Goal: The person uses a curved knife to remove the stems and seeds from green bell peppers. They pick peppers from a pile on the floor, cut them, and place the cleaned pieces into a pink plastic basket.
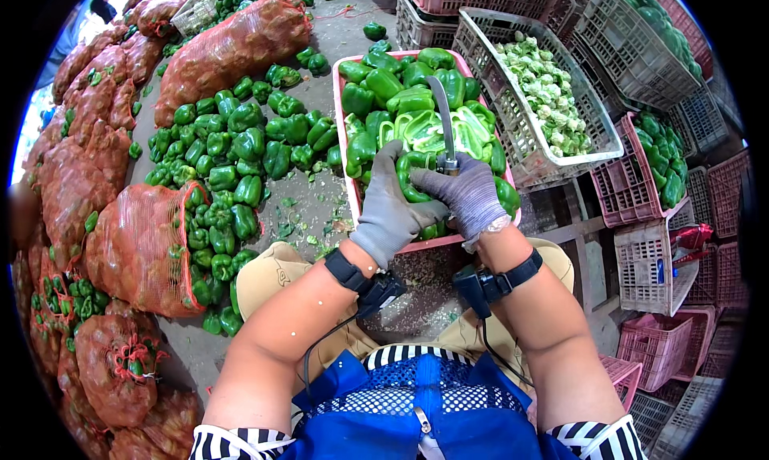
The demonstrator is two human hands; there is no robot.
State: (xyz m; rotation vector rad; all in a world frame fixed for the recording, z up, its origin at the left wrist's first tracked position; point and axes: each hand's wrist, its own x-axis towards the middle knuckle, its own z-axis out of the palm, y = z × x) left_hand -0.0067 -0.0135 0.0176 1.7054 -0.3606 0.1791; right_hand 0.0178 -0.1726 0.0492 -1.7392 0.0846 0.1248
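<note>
Directly before me stands a pink plastic crate [339, 129] heaped with whole green bell peppers. Cut pepper halves [420, 129], pale inside, lie on top of the pile. My left hand [384, 210], in a grey glove, holds a green bell pepper [410, 170] over the crate's near side. Against the same pepper rests the thumb of my gloved right hand [471, 189]. That hand grips a knife with a curved blade [443, 108] by its handle; the blade points away from me, above the cut halves. Part of the pepper is hidden by my fingers.
Pale green pepper cores [544, 99] fill part of a white crate [607, 144] at right. Stacked crates [655, 279] line the right side. Loose peppers [222, 141] spread over the floor at left, beside full red mesh sacks [141, 249].
</note>
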